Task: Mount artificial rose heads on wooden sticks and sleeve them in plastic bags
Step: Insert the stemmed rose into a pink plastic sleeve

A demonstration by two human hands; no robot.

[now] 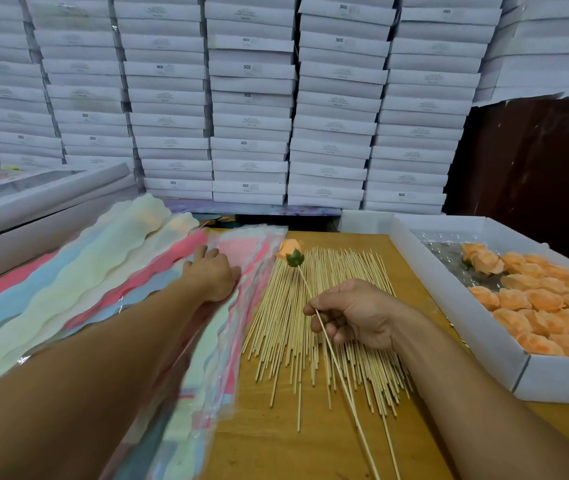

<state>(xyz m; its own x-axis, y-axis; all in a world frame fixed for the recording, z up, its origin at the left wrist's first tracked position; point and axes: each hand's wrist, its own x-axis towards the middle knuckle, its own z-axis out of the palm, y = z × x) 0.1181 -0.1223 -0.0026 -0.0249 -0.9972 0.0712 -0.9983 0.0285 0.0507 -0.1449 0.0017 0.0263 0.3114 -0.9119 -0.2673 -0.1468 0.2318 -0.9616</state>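
**A:** Where is the flower relative to the pile of thin pale wooden sticks (314,327)?

**B:** Above it. The right hand (352,313) pinches one long wooden stick (331,348) between thumb and curled fingers, over the middle of the pile. The peach fabric rose head with a green calyx (290,253) sits on the stick's far tip, past the pile's far left corner. The stick's long axis runs from that far tip back toward the person, its free end reaching beyond the pile's near edge.

**A:** And the other hand?

**B:** The left hand (212,271) lies flat, fingers fairly straight, on the stack of clear plastic sleeves with pink, blue and cream panels (207,341), just left of the pile. It presses rather than grips, as far as I can tell.

**A:** So the next move?

**B:** Likely sleeving. The rose head already points toward the sleeves, near the left hand, so a sleeve must be lifted and its mouth opened toward the flower. The white tray of loose peach rose heads (456,317) sits right of the pile.
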